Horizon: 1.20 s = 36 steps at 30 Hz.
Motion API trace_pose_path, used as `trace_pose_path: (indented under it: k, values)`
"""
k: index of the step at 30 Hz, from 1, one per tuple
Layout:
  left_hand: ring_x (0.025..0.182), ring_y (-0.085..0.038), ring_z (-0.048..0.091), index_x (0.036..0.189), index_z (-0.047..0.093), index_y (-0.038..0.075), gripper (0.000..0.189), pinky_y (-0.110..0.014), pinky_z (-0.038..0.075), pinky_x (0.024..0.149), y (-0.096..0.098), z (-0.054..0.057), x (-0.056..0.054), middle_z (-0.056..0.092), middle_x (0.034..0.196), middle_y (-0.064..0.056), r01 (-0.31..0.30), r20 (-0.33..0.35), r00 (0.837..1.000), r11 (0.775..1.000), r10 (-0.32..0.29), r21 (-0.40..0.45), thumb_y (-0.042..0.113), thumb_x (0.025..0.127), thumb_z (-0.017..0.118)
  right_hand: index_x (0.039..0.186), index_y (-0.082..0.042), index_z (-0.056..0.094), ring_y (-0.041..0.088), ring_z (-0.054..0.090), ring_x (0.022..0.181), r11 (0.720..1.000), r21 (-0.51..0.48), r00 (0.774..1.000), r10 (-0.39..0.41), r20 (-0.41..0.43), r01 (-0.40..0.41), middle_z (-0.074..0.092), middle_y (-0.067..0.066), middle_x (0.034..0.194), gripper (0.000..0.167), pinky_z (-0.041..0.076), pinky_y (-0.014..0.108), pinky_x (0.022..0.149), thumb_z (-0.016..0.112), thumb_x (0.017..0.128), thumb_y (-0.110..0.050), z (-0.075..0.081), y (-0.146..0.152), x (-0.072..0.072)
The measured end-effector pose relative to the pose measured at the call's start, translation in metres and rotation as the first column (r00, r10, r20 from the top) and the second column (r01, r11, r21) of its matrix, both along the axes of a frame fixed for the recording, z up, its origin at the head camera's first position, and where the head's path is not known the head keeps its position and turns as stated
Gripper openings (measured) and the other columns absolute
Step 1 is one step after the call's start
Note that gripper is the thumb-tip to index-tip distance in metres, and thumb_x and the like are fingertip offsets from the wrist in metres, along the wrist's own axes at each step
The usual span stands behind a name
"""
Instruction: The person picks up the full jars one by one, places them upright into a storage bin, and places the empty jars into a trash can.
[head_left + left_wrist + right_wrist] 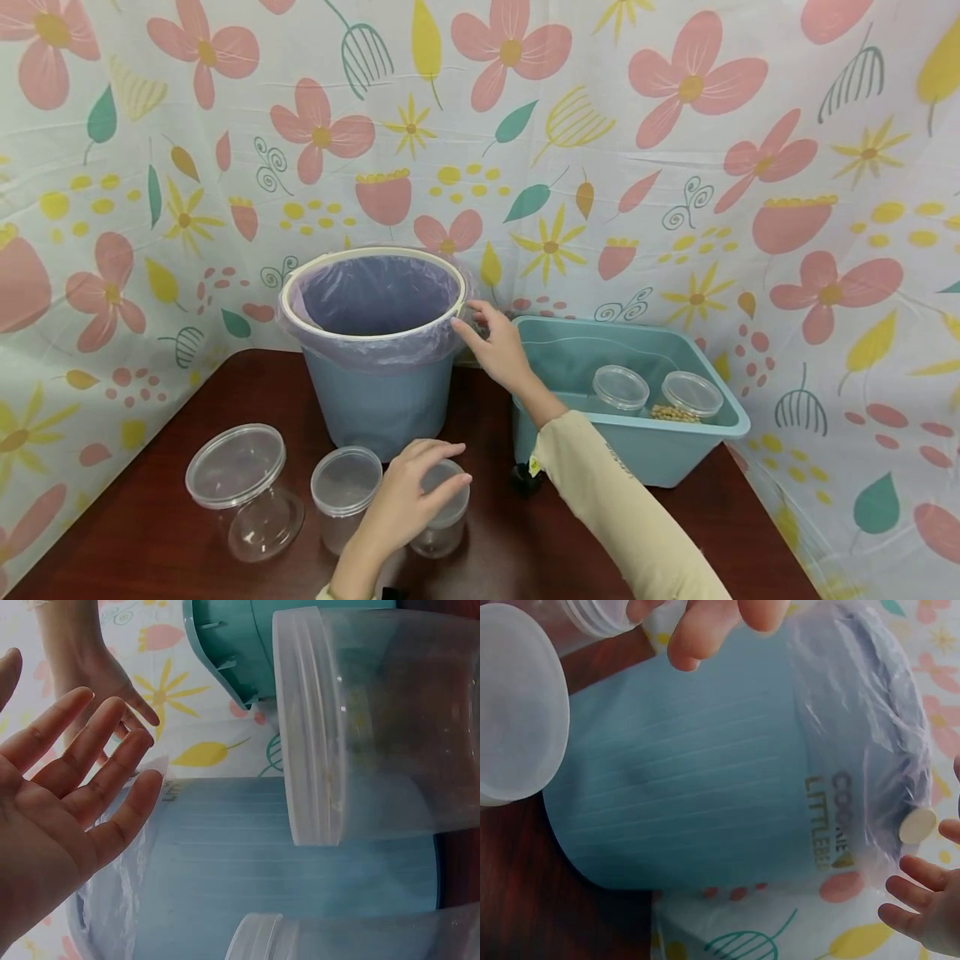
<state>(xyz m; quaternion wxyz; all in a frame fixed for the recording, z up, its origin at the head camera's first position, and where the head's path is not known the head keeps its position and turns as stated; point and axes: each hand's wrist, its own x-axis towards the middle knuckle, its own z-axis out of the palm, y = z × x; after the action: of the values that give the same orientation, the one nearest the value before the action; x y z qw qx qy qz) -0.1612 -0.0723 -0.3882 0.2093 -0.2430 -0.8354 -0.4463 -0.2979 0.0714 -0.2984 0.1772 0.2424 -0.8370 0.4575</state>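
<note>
A blue trash bin (378, 400) stands upright, lined with a clear bag (348, 354) folded over its cream rim ring (375, 337). Beside the rim's right side is my right hand (495, 346), fingers spread close to a small round cream tab (918, 826) on the ring. My left hand (405, 500) hovers palm inward over a lidded clear jar (442, 521), partly hiding it, and holds nothing. In the left wrist view, the left hand's fingers (112, 761) are loosely bent and apart. Another lidded jar (345, 492) stands just left of that hand.
A larger clear jar with a wide lid (236, 467) is at the table's left. A teal tub (600, 433) stands right of the bin, holding two lidded jars, one with tan contents (675, 413). A small black object (527, 479) lies before the tub. Flowered cloth (555, 167) hangs behind.
</note>
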Motion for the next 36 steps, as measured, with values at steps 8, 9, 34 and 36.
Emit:
trace_pose_path:
  k: [8, 9, 34, 36]
  values:
    - [0.100, -0.007, 0.051, 0.107, 0.066, 0.018, 0.031, -0.033, 0.045, 0.078, -0.005, -0.002, 0.003, 0.059, 0.102, 0.012, -0.002, -0.042, 0.999, 1.000, 0.003, 0.014, 0.033, 0.080, 0.067, 0.121, -0.005, 0.053, 0.026, 0.052, 0.103, 1.000, 0.006, 1.000, -0.007, -0.031, 0.007, 0.056, 0.016, 0.113, 0.042, 0.041, 0.043, 0.085, 0.055, 0.089, -0.031, 0.001, -0.011, -0.001]
    - [0.100, -0.007, 0.052, 0.106, 0.066, 0.018, 0.031, -0.032, 0.045, 0.078, -0.006, -0.002, 0.002, 0.060, 0.102, 0.012, -0.005, -0.053, 0.999, 1.000, 0.005, 0.014, 0.032, 0.079, 0.067, 0.121, -0.004, 0.053, 0.026, 0.053, 0.102, 1.000, 0.000, 0.999, -0.012, -0.032, 0.012, 0.057, 0.016, 0.111, 0.042, 0.041, 0.044, 0.085, 0.055, 0.089, -0.030, 0.001, -0.012, -0.002]
    - [0.099, -0.010, 0.054, 0.105, 0.066, 0.014, 0.030, -0.034, 0.045, 0.079, -0.031, 0.001, 0.011, 0.061, 0.103, 0.008, -0.090, -0.166, 0.982, 0.996, 0.087, -0.012, 0.022, 0.077, 0.071, 0.121, -0.015, 0.053, 0.014, 0.045, 0.055, 0.963, -0.227, 0.967, -0.088, 0.241, 0.144, 0.050, 0.003, 0.068, 0.041, 0.039, 0.027, 0.051, 0.060, 0.084, -0.033, -0.001, -0.028, -0.012]
    - [0.099, -0.010, 0.053, 0.105, 0.066, 0.014, 0.030, -0.035, 0.045, 0.079, -0.036, 0.002, 0.012, 0.060, 0.104, 0.008, -0.106, -0.160, 0.982, 0.994, 0.103, -0.012, 0.022, 0.077, 0.071, 0.121, -0.015, 0.054, 0.014, 0.045, 0.053, 0.959, -0.240, 0.963, -0.088, 0.255, 0.151, 0.050, 0.002, 0.068, 0.041, 0.039, 0.026, 0.050, 0.061, 0.084, -0.031, -0.001, -0.029, -0.012]
